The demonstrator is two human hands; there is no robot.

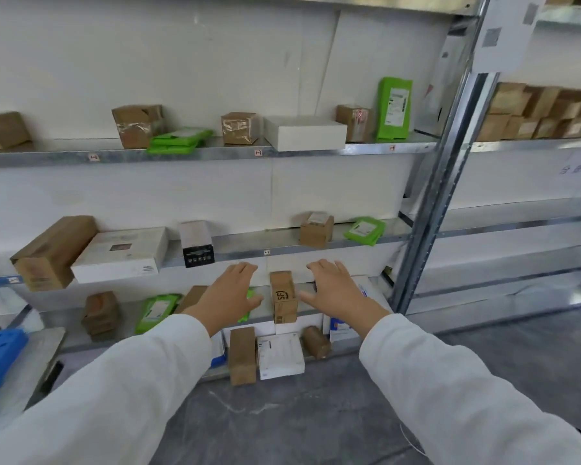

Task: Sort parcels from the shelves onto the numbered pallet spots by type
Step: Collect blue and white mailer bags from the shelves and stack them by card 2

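Here, left hand (230, 293) and right hand (336, 290), both spread wide and empty, flank the small upright brown cardboard box (283, 296) on the low metal shelf (332, 308), apparently framing a two-sided pickup.

Dull galvanised metal shelves (215, 152). Matt brown cardboard box (283, 296), printed black. Glossy tape over another carton (136, 125). Shiny green plastic mailers (178, 141). Smooth white card box (307, 132). Soft white cloth sleeves (125, 391). Mottled grey floor (299, 421), faintly sheened.
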